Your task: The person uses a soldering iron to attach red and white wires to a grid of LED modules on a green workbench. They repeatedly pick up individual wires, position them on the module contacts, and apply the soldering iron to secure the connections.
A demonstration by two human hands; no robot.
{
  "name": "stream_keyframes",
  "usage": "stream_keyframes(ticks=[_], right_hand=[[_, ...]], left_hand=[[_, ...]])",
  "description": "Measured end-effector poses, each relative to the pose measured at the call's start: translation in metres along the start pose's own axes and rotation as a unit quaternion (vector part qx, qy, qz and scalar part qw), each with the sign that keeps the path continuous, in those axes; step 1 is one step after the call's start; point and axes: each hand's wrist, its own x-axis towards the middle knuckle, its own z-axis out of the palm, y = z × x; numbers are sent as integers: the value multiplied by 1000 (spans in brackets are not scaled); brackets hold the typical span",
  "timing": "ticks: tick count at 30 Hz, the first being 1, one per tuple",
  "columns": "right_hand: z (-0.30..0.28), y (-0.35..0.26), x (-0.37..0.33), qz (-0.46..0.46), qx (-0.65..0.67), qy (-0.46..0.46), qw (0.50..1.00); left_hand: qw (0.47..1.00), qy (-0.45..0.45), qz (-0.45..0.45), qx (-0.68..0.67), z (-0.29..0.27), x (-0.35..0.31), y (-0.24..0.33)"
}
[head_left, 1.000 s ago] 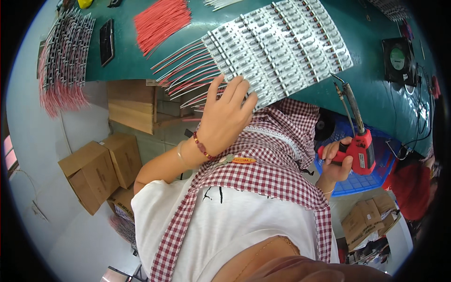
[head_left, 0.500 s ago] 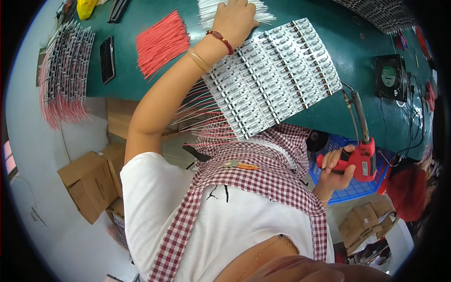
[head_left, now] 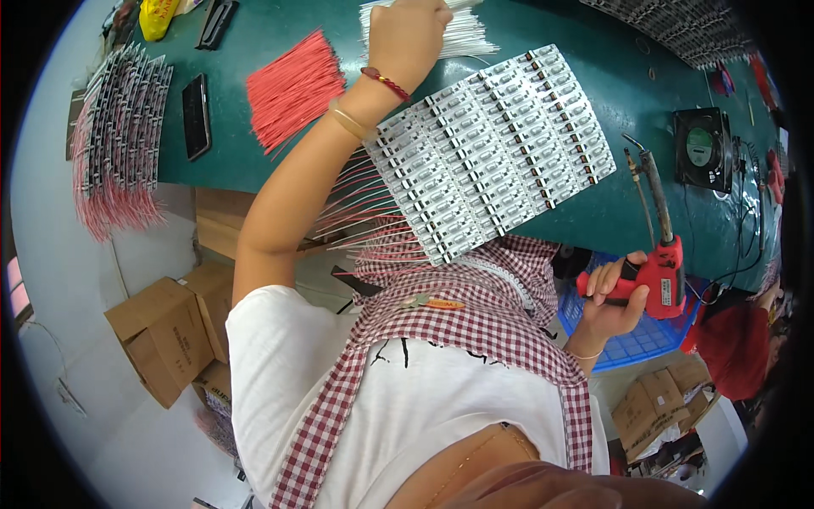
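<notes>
My left hand (head_left: pixel 409 41) is at the far edge of the view, over a pile of white wires (head_left: pixel 465 36). Its fingers are curled closed, with pale wire ends showing beside the fingertips. A panel of white circuit boards (head_left: pixel 500 148) lies at the table's near edge, with red and white wires (head_left: pixel 360 199) trailing from its left side. My right hand (head_left: pixel 612 297) grips a red and black soldering gun (head_left: pixel 666 276) by its handle. The gun points up, its metal tip (head_left: pixel 632 142) to the right of the panel and apart from it.
On the green table (head_left: pixel 229 165) lie a pile of red wires (head_left: pixel 297 89), a phone (head_left: pixel 196 117) and a stack of wired boards (head_left: pixel 125 119). A black fan (head_left: pixel 702 148) stands right, near cables. More boards (head_left: pixel 678 30) sit far right. Below are a blue basket (head_left: pixel 632 343) and cardboard boxes (head_left: pixel 165 335).
My left hand has shifted slightly left and away, its fingers drawing together. The soldering gun's tip has moved away from the panel's right corner.
</notes>
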Motion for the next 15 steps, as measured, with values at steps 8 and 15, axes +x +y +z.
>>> stream_keyframes(ticks=[8,15], right_hand=[[-2,4,-7,6,-1,12,1000],[8,5,-6,15,-3,-15,1000]], left_hand=[[811,221,-136,-524,-25,-22,41],[823,221,-77,-518,-16,-48,32]])
